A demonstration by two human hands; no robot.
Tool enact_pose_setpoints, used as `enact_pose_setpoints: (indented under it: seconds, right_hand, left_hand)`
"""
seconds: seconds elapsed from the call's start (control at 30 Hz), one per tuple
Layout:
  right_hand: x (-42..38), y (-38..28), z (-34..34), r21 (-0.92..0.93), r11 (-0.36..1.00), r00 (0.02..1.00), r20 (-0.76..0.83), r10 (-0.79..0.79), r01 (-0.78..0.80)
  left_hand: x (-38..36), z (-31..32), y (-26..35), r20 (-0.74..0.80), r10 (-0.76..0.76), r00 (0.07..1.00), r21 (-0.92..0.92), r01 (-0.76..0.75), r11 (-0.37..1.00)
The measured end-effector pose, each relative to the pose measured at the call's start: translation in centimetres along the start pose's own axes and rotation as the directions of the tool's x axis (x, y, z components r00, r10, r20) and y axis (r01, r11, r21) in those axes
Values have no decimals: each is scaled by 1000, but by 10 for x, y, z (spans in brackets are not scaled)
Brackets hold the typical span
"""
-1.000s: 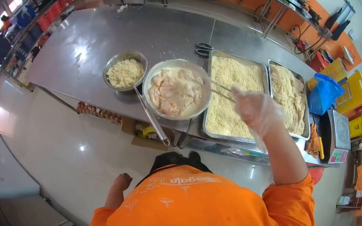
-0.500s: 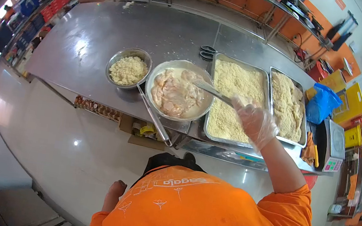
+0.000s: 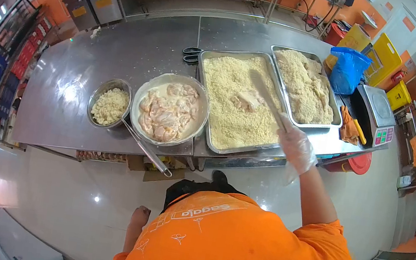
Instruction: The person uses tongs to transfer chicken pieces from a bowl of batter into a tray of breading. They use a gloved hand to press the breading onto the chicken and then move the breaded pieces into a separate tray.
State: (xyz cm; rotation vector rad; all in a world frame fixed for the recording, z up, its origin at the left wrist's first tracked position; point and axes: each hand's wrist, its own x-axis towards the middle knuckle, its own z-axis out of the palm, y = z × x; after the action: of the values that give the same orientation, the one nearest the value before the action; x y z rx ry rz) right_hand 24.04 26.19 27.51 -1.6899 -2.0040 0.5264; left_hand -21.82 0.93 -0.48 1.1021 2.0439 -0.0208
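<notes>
My right hand [image 3: 296,147], in a clear plastic glove, is closed round the handle of metal tongs [image 3: 269,97]. The tongs reach over a large tray of pale crumbs [image 3: 221,116]. A piece of raw meat [image 3: 248,99] lies on the crumbs, beside and below the tongs' tips. Left of this tray stands a round bowl [image 3: 137,128] with several pieces of raw meat in whitish liquid. My left hand [image 3: 140,215] hangs low near my body, away from the table; its fingers look curled, with nothing visible in them.
A metal bowl of crumbs [image 3: 109,106] with a long-handled tool [image 3: 147,150] is at the left. Scissors [image 3: 191,55] lie behind the large tray. Rightward are a tray of crumbed pieces [image 3: 304,88], a blue bag [image 3: 347,70], an orange cloth [image 3: 349,126] and a scale [image 3: 377,110].
The tongs have moved from the meat bowl to over the crumb tray, where a meat piece now lies. The view has shifted, so the table's things appear further left.
</notes>
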Motion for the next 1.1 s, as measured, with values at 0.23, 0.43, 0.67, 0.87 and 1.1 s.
enact_pose_setpoints:
  seconds: [0.23, 0.43, 0.67, 0.87, 1.1]
  right_hand:
    - [16, 22, -28, 432, 707, 821, 404, 404, -560]
    - [29, 28, -46, 292, 753, 774, 469, 425, -590]
    - [32, 40, -36, 233, 785, 785, 427, 448, -574]
    - [16, 29, -22, 471, 648, 801, 382, 462, -598]
    - [29, -60, -20, 120, 989, 900, 434, 26, -86]
  left_hand:
    - [18, 20, -8, -6, 89, 996, 49, -89, 995]
    - [18, 32, -37, 151, -45, 987, 94, 31, 995]
    - [10, 30, -45, 169, -80, 982, 126, 59, 990]
    - [6, 28, -41, 159, -96, 983, 108, 80, 991]
    - [-11, 3, -4, 97, -118, 988, 62, 112, 992]
